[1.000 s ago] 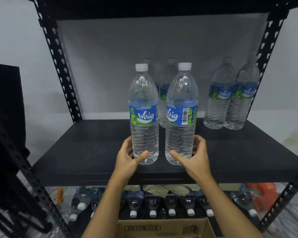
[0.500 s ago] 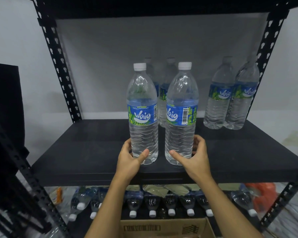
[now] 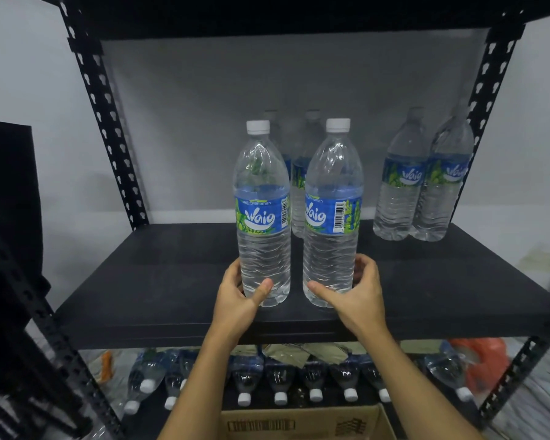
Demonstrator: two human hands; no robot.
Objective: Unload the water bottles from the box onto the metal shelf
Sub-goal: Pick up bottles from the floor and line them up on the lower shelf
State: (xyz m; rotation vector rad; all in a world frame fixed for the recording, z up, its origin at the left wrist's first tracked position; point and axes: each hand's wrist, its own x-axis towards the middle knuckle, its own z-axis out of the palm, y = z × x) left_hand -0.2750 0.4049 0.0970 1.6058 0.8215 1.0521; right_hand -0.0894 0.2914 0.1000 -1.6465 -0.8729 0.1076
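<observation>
Two clear water bottles with blue labels and white caps stand upright side by side near the front of the black metal shelf [image 3: 140,281]. My left hand [image 3: 238,300] wraps the base of the left bottle [image 3: 262,217], thumb in front. Around the base of the right bottle [image 3: 332,214] my right hand [image 3: 359,296] closes the same way. Behind them stand two more bottles [image 3: 299,173], mostly hidden. Another pair [image 3: 400,185] stands at the back right. The top edge of the cardboard box [image 3: 299,423] shows at the bottom, its inside hidden.
Several bottles [image 3: 280,379] lie on their sides on the lower level, caps toward me. An orange bag [image 3: 483,360] sits at the lower right. Perforated black posts [image 3: 108,128] frame the shelf. A dark object [image 3: 7,201] stands at the left. Bare shelf lies left of the held bottles.
The left bottle has shifted slightly left and turned, its label now facing me more. Both hands stay at the bottle bases.
</observation>
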